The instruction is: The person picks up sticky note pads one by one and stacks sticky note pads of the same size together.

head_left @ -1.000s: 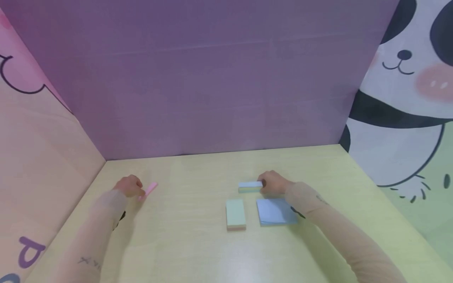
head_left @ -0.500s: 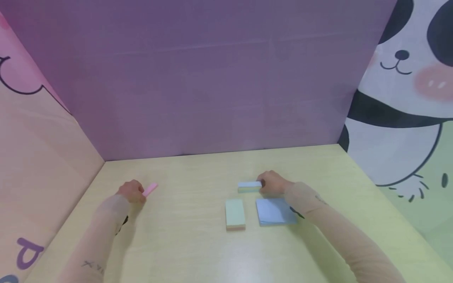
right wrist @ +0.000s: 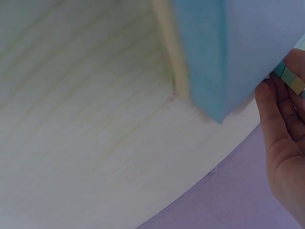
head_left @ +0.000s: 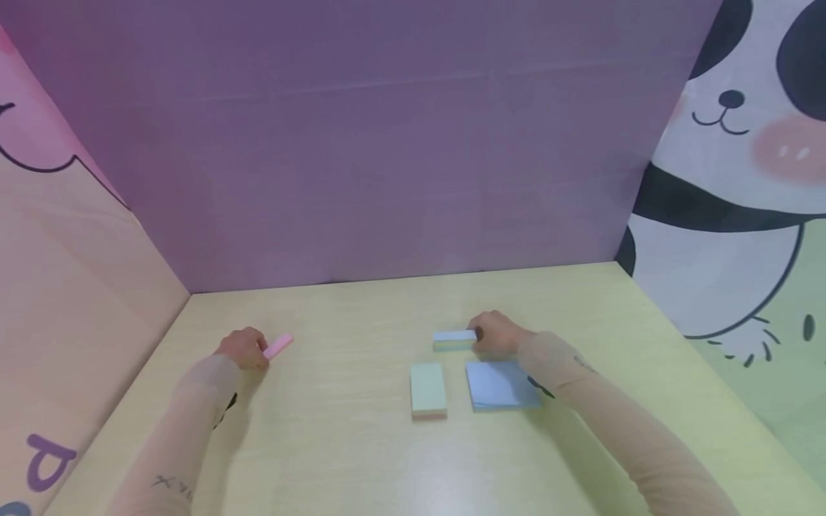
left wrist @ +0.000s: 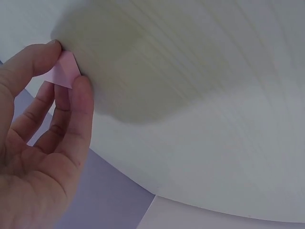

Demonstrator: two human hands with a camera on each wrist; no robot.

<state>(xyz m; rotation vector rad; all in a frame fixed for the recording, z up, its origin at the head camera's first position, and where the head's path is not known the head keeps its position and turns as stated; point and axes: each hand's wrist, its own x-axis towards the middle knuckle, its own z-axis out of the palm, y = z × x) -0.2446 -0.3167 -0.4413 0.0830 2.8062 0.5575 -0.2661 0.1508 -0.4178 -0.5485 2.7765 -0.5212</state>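
My left hand (head_left: pixel 244 348) is low over the table's left side, pinching a small pink paper slip (head_left: pixel 279 347). In the left wrist view, thumb and fingertips hold this slip (left wrist: pixel 65 71) by its edges, and part of it is hidden. At the right, my right hand (head_left: pixel 497 334) grips the end of a narrow sticky note pad (head_left: pixel 454 340), with blue on top and yellow-green layers below. Layered edges of this narrow pad (right wrist: pixel 290 78) show between thumb and fingers in the right wrist view. Below that hand lies a square blue sticky note pad (head_left: pixel 502 385), partly under the forearm.
A pale green oblong sticky note pad (head_left: pixel 428 389) lies left of the blue one. The light wooden table (head_left: pixel 342 430) meets a purple panel (head_left: pixel 400 179) at the back. Printed panels stand on both sides, the right one with a panda (head_left: pixel 723 279).
My left hand has shifted slightly right and nearer to me, and the pink paper slip has moved a little right with it. The right hand and the pads look unmoved.
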